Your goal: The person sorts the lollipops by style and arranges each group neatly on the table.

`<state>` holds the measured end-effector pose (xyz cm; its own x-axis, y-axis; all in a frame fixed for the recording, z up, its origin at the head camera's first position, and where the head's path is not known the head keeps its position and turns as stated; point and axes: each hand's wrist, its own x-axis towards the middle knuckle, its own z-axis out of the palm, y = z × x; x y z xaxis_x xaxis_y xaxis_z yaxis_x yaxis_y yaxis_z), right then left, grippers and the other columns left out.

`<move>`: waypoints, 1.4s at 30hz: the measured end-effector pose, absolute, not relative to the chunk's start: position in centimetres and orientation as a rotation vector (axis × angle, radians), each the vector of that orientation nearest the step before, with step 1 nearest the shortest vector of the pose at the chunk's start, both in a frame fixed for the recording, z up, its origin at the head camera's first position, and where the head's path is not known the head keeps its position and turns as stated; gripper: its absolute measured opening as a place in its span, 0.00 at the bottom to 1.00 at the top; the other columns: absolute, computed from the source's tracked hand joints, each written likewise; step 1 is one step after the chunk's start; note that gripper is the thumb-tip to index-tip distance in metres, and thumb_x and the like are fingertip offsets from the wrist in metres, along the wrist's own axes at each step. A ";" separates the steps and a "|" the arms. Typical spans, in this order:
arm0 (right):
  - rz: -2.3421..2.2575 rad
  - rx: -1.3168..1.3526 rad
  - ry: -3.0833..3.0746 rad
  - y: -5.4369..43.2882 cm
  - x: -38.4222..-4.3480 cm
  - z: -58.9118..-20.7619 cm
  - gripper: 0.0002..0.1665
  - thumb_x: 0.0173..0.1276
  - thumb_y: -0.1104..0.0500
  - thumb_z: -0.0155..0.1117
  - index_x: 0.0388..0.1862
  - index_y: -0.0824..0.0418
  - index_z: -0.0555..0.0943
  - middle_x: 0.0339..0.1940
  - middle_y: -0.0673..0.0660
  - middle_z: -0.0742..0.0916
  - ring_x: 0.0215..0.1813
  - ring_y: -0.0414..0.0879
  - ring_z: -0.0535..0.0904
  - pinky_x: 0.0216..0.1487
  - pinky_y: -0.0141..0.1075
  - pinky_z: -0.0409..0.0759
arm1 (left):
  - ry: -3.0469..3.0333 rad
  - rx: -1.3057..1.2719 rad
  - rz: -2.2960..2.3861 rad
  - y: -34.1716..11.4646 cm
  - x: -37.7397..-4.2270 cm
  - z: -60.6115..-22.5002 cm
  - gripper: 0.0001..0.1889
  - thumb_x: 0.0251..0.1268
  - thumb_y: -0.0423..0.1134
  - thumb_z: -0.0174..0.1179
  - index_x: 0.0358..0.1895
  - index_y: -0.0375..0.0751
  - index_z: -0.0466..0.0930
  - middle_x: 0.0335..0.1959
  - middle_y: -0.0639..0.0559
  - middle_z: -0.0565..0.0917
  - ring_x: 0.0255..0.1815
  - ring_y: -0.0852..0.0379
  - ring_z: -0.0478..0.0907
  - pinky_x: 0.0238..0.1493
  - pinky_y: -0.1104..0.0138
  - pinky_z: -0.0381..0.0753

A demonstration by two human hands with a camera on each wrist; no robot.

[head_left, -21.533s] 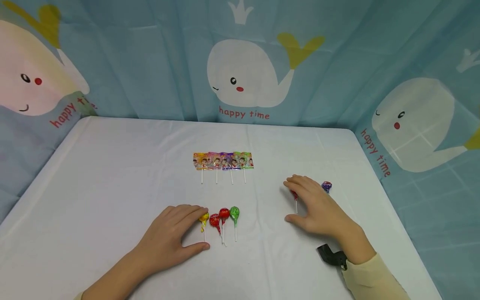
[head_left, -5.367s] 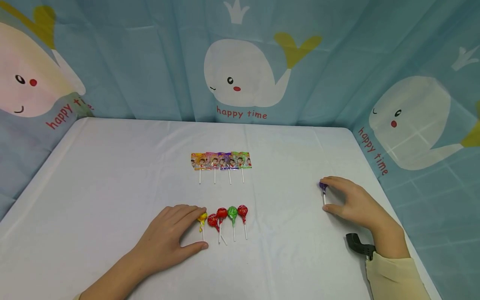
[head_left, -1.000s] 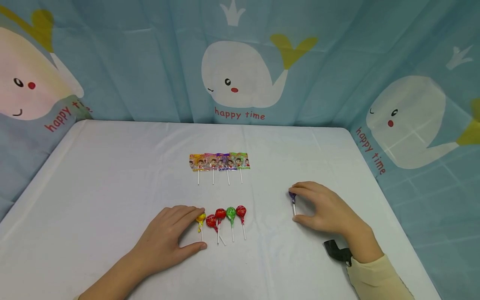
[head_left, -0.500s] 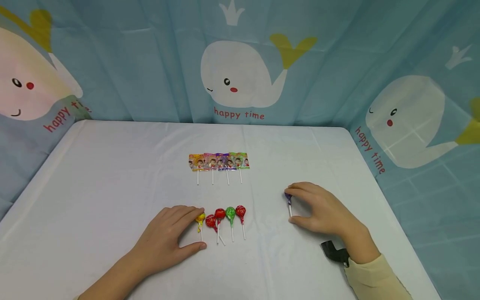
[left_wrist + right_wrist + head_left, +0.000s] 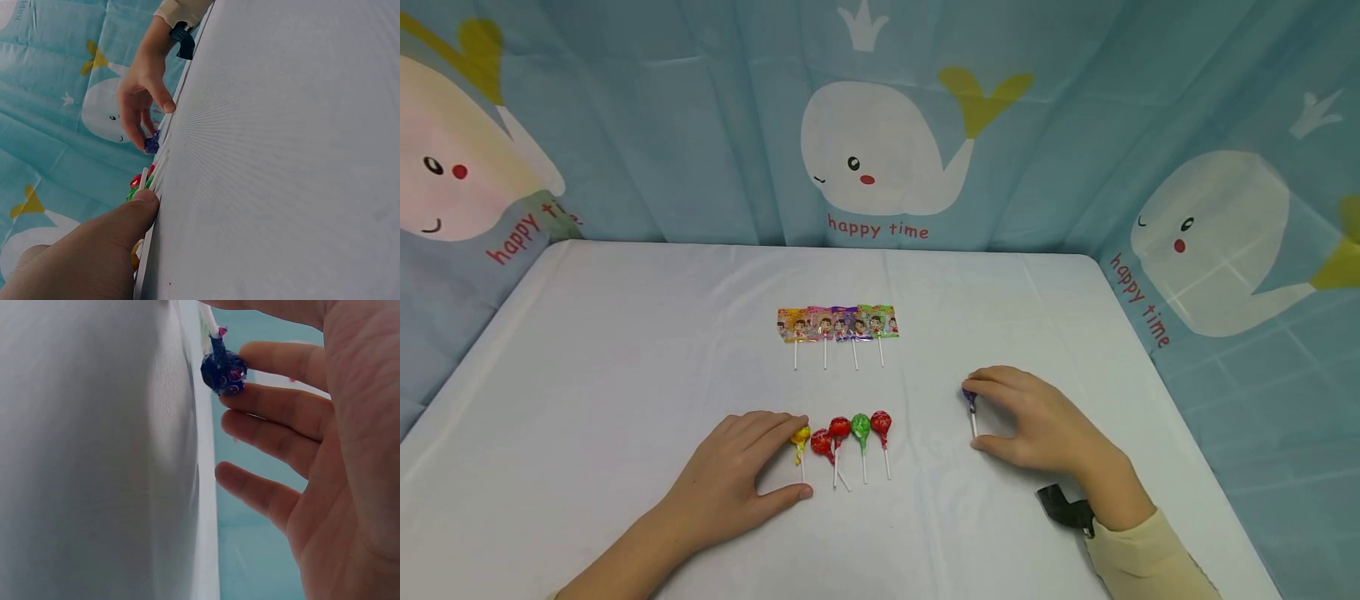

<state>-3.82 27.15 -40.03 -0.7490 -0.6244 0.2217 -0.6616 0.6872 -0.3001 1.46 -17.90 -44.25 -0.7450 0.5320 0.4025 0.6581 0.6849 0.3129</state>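
Note:
My left hand (image 5: 741, 467) rests on the table and holds a yellow-wrapped lollipop (image 5: 801, 435), fingers at its head and thumb by the stick's end. Right of it lie two red lollipops (image 5: 840, 427) with crossed sticks, a green lollipop (image 5: 861, 424) and another red lollipop (image 5: 882, 422). Farther right, my right hand (image 5: 1037, 417) holds a purple lollipop (image 5: 970, 398) between fingers and thumb, low over or on the cloth. In the right wrist view, fingertips touch the purple lollipop's wrapped head (image 5: 225, 372); the ring and little fingers extend free of it.
Several flat-packed lollipops (image 5: 838, 323) with yellow, pink, purple and green wrappers lie overlapping in a row behind. A white cloth (image 5: 625, 350) covers the table. Blue whale-print curtains (image 5: 715, 125) stand around its back and sides. A black strap (image 5: 1066, 508) is on the right wrist.
Over the last second my right hand moves slightly left with the purple lollipop. Earlier it was farther right. A red lollipop has joined the row's right end since the oldest frame. My left hand stays put.

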 end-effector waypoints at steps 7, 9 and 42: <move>0.559 1.087 -2.771 26.9 -3.8 -40.1 0.43 0.56 0.49 0.89 0.70 0.57 0.85 0.70 0.53 0.85 0.72 0.52 0.80 0.73 0.51 0.77 | -2.612 -0.953 -0.644 -17.9 1.5 -44.2 0.43 0.59 0.68 0.78 0.72 0.47 0.83 0.63 0.59 0.85 0.64 0.55 0.80 0.57 0.56 0.79; 0.553 1.088 -2.772 26.8 -3.8 -40.2 0.43 0.56 0.48 0.89 0.70 0.56 0.85 0.70 0.52 0.84 0.72 0.51 0.80 0.73 0.51 0.77 | -2.612 -0.953 -0.645 -17.9 1.5 -44.2 0.43 0.58 0.68 0.78 0.72 0.47 0.83 0.63 0.59 0.85 0.64 0.55 0.80 0.57 0.55 0.80; 0.583 1.203 -2.700 25.2 -3.6 -40.7 0.43 0.59 0.44 0.87 0.71 0.56 0.84 0.71 0.51 0.84 0.73 0.48 0.79 0.74 0.47 0.76 | -2.633 -0.937 -0.639 -17.8 1.5 -44.2 0.43 0.57 0.67 0.79 0.72 0.47 0.83 0.64 0.57 0.86 0.65 0.53 0.80 0.58 0.53 0.80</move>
<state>-3.61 25.19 -40.69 -0.6744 -0.6876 0.2692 -0.7374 0.6080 -0.2943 1.48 -17.80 -44.16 -0.7530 0.5284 0.3921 0.6494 0.6928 0.3134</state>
